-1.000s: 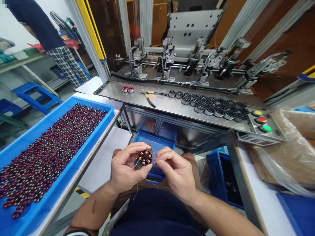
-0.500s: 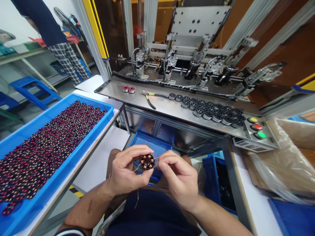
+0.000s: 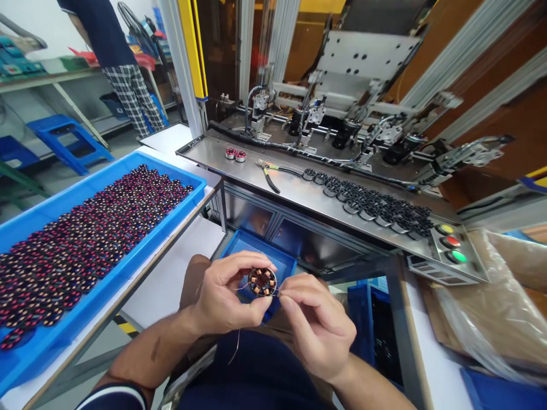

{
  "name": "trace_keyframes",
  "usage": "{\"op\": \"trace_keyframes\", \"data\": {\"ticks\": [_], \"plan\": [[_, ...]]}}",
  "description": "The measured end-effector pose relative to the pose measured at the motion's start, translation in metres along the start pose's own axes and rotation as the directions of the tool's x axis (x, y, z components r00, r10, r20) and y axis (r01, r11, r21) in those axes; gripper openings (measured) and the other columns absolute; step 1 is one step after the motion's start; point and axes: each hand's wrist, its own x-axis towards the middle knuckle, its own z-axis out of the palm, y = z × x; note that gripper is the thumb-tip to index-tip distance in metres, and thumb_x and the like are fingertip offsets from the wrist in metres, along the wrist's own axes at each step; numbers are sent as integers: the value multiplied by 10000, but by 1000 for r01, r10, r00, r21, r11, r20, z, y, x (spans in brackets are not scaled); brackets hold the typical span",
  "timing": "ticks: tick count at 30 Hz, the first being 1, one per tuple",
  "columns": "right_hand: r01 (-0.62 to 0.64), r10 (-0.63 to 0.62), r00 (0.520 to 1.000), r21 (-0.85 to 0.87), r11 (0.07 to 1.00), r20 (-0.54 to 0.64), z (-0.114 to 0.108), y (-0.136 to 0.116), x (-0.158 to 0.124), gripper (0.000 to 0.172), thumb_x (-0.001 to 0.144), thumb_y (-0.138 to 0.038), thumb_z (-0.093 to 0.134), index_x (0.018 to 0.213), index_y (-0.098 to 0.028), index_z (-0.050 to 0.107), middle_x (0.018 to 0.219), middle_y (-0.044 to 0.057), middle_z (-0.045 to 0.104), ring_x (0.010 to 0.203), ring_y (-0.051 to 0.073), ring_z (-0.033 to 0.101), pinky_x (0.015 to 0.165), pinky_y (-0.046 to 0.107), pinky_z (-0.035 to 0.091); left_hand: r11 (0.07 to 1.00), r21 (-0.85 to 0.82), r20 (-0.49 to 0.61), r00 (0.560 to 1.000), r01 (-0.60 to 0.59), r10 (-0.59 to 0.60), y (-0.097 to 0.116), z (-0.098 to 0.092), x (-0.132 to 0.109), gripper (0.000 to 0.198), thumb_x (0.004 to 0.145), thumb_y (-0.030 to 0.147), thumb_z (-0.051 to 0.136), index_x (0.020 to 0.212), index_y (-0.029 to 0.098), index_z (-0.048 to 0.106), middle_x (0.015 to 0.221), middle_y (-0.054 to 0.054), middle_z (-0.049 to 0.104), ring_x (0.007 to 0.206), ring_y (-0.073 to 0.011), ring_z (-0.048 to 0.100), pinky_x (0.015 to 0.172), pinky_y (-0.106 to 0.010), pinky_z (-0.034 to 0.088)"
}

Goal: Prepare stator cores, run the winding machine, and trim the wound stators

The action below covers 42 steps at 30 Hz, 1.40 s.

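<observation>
My left hand (image 3: 226, 299) is closed around the edge of a round stator (image 3: 262, 282), thumb below and fingers above. Copper windings on its dark core face up toward me. To its right, my right hand (image 3: 318, 322) pinches a thin wire (image 3: 277, 291) close to the stator's rim. Another loose wire (image 3: 237, 341) trails down below my left hand. Both hands are above my lap, in front of the machine's metal ledge (image 3: 213, 149).
At left, a blue tray (image 3: 199, 191) holds many similar stators. The ledge carries two red-topped round parts (image 3: 235, 155), cutting pliers (image 3: 270, 176), rows of black parts (image 3: 376, 205) and a button box (image 3: 464, 265). A person (image 3: 102, 42) stands behind. Plastic-lined cardboard (image 3: 496, 290) is at right.
The view has swung a little, so the surroundings sit further right. The stator has tilted and its copper windings show more clearly. Both hands keep their grips.
</observation>
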Motion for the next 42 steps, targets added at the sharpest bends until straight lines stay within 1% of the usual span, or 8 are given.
{"op": "trace_keyframes", "data": {"ticks": [5, 9, 14, 22, 26, 30, 34, 42], "plan": [[84, -86, 994, 47, 995, 65, -4, 4, -2, 260, 813, -3, 614, 959, -210, 678, 765, 44, 666, 686, 177, 636, 612, 336, 541, 1000, 1, -48, 998, -27, 27, 1, 0, 0, 489, 613, 6, 687, 1062, 199, 687, 944, -49, 752, 887, -178, 710, 788, -259, 592], [95, -102, 982, 57, 994, 158, -19, 13, 14, 278, 827, -191, 736, 1095, -250, 690, 945, 80, 671, 864, 215, 632, 734, 403, 552, 926, -304, 57, 974, 224, -217, 5, -1, 2, 366, 645, 85, 728, 996, 188, 718, 889, -59, 757, 771, -169, 714, 698, -243, 585], [140, -181, 910, 134, 981, 373, -28, 17, 40, 258, 834, -394, 735, 1078, -309, 723, 1070, 93, 661, 1005, 248, 614, 812, 470, 550, 755, -433, 205, 869, 493, -450, 6, 1, 2, 338, 593, 281, 842, 901, 169, 759, 738, -53, 735, 637, -165, 672, 596, -247, 552], [300, -303, 896, 61, 952, 324, -27, 13, 37, 166, 866, -189, 698, 993, -288, 739, 969, 65, 696, 938, 218, 624, 727, 401, 567, 630, -509, 311, 808, 587, -501, 3, 6, 4, 388, 563, 380, 883, 864, 172, 753, 735, -64, 736, 622, -168, 672, 581, -259, 552], [423, -389, 902, -202, 884, 184, -29, 10, 19, 319, 812, -84, 710, 1079, -260, 715, 882, 57, 689, 818, 200, 613, 648, 362, 548, 720, -487, 229, 868, 494, -441, 1, 9, 5, 407, 596, 345, 881, 932, 168, 735, 841, -88, 755, 706, -184, 705, 648, -271, 581], [388, -384, 920, -325, 863, 78, -24, 7, 4, 398, 808, -40, 677, 1157, -232, 679, 862, 56, 677, 769, 192, 603, 622, 356, 538, 916, -363, 40, 985, 172, -169, 1, 15, 5, 364, 689, 229, 815, 1032, 198, 699, 967, -93, 742, 860, -194, 707, 750, -281, 592], [278, -321, 944, -349, 895, -73, -10, 5, -2, 373, 817, -32, 650, 1108, -263, 685, 846, 42, 674, 719, 188, 614, 590, 356, 526, 975, -212, -75, 996, -60, 45, 1, 20, 5, 405, 705, 127, 776, 1086, 214, 668, 1002, -86, 720, 924, -189, 699, 760, -264, 597], [26, -57, 969, -130, 991, -239, 10, 7, -2, 149, 897, -88, 542, 872, -216, 614, 742, 34, 617, 660, 167, 584, 571, 311, 485, 962, -265, -79, 993, 59, -83, -2, 22, 1, 429, 704, 219, 827, 1088, 217, 636, 1090, -101, 701, 978, -204, 700, 812, -284, 599]]}}
